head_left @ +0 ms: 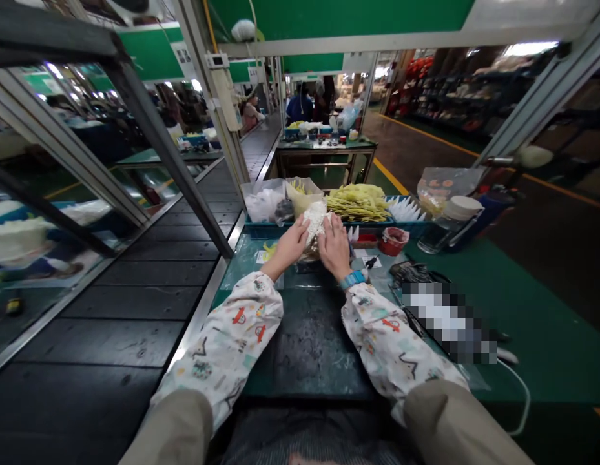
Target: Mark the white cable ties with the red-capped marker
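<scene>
A clear bag of small white pieces [315, 218] sits at the back of the green worktable, and both my hands are on its mouth. My left hand [293, 239] grips the left side with bent fingers. On the opposite side, my right hand [334, 244] has its fingers curled over the edge; a blue watch [352, 279] is on that wrist. The white pieces show heaped between the hands, while my thumbs are partly hidden. Just behind is a blue tray [265, 230] with a bundle of yellow-green strips [360, 201] and white pointed pieces [405, 210].
A dark mat [323, 342] covers the table before me. On the right are a red pot [393, 240], a clear jar [445, 226], a black pouch [416, 274] and a white cable [525, 397]. A slatted conveyor [149, 284] runs along the left beside metal posts.
</scene>
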The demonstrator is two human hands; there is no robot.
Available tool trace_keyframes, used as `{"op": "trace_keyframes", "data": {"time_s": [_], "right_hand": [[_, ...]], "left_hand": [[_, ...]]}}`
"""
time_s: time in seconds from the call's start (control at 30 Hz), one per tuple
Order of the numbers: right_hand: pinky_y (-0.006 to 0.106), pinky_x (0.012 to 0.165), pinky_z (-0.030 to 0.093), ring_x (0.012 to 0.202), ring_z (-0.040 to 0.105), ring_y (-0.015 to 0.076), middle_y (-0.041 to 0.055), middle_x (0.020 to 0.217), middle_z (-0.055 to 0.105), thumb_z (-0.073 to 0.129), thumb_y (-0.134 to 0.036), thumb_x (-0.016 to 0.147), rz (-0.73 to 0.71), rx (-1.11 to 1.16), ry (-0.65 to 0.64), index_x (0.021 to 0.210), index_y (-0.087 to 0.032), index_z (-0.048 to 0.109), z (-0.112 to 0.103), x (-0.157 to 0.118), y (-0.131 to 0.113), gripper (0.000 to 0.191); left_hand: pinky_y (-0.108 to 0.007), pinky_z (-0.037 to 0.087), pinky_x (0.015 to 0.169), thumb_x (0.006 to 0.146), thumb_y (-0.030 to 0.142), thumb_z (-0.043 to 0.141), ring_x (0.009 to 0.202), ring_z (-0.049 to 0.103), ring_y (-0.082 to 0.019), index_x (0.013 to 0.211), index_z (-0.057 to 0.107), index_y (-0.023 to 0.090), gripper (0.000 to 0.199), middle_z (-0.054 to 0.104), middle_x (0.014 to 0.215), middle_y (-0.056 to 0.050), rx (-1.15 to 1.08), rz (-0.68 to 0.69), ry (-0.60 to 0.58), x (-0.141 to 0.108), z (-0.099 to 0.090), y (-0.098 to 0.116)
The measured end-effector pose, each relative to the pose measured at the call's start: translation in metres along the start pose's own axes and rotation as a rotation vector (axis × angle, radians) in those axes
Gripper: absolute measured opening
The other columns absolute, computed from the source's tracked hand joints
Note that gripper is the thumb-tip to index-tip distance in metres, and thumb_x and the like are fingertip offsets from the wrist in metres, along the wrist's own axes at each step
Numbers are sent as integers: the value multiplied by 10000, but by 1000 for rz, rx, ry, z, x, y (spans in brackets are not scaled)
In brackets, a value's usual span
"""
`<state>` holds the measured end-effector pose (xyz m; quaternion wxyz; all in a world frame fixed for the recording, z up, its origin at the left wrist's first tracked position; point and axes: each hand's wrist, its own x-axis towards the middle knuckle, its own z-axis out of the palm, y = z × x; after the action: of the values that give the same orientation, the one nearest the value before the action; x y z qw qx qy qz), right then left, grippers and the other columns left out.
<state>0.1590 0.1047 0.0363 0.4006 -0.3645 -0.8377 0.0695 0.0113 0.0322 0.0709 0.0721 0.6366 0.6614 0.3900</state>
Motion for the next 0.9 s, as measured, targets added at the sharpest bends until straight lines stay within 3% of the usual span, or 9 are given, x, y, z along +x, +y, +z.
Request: {"op": "trace_keyframes", "data": {"time_s": [0.17, 0.3, 0.4, 0.5, 0.6, 0.7, 0.8, 0.83, 0.9], "right_hand": [[503, 1281, 265, 1583, 264, 289, 219, 1657, 348, 353, -246, 1018, -2, 32, -30, 1550, -40, 433, 1, 13, 7, 576], [504, 1286, 254, 1589, 259, 280, 198, 1675, 320, 352, -280, 1025, 1, 46, -45, 1568, -71, 417, -3, 7, 7, 585], [567, 1290, 195, 1600, 230, 279, 182, 1691, 292, 322, -317, 1044, 23, 57, -42, 1603, -115, 360, -9, 3, 4, 595], [556, 1297, 174, 1615, 176, 286, 203, 1698, 255, 293, -338, 1057, 85, 93, -64, 1615, -54, 305, -13, 8, -1, 627], [530, 1295, 207, 1596, 237, 309, 247, 1662, 314, 348, -353, 1047, 155, 120, -106, 1572, 15, 356, -19, 13, -10, 641], [522, 1309, 176, 1590, 253, 292, 207, 1653, 359, 327, -350, 1053, 202, 154, -45, 1540, -37, 426, -35, 4, -25, 587], [378, 1230, 388, 1390, 528, 203, 143, 1384, 636, 209, -370, 1079, 17, 490, 99, 1301, -153, 625, -54, -8, -48, 519], [344, 1195, 430, 1320, 577, 186, 127, 1303, 670, 195, -399, 1085, -20, 621, 131, 1244, -167, 640, -59, -10, -56, 526], [306, 1192, 427, 1308, 581, 152, 114, 1330, 657, 242, -415, 1085, 39, 828, 186, 1266, -165, 606, -63, -10, -74, 477]], "left_hand": [[-492, 308, 1287, 1003, 297, 462, 1531, 389, -315, 1475, 558, 112, 516, 363, 1655, -177, 9, -53, 0, 2, 10, 4], [-524, 309, 1284, 1010, 357, 493, 1522, 396, -355, 1443, 590, 127, 500, 365, 1650, -188, 13, -66, -18, 4, 12, 7], [-564, 297, 1277, 1019, 377, 488, 1530, 377, -365, 1405, 622, 150, 468, 381, 1639, -185, 16, -62, -41, 7, 6, 8], [-642, 273, 1253, 1023, 372, 485, 1544, 343, -378, 1402, 622, 138, 466, 392, 1627, -201, 28, -63, -74, 12, -5, 8], [-691, 222, 1238, 1034, 408, 482, 1550, 330, -378, 1408, 610, 118, 490, 402, 1618, -220, 41, -67, -95, 14, -16, 9], [-671, 173, 1253, 1051, 513, 439, 1576, 260, -382, 1444, 569, 85, 595, 339, 1650, -239, 45, -68, -77, 6, -26, 19], [-517, 89, 1319, 1064, 597, 342, 1626, 102, -286, 1544, 454, 105, 696, 150, 1732, -173, 21, 12, 24, -15, -31, 44], [-469, 146, 1324, 1071, 586, 340, 1614, 187, -264, 1520, 494, 136, 654, 214, 1725, -149, -30, 106, 150, -24, -31, 54], [-447, 216, 1320, 1098, 500, 332, 1587, 277, -232, 1529, 497, 256, 522, 314, 1704, -43, -127, 312, 356, -47, -29, 74]]}}
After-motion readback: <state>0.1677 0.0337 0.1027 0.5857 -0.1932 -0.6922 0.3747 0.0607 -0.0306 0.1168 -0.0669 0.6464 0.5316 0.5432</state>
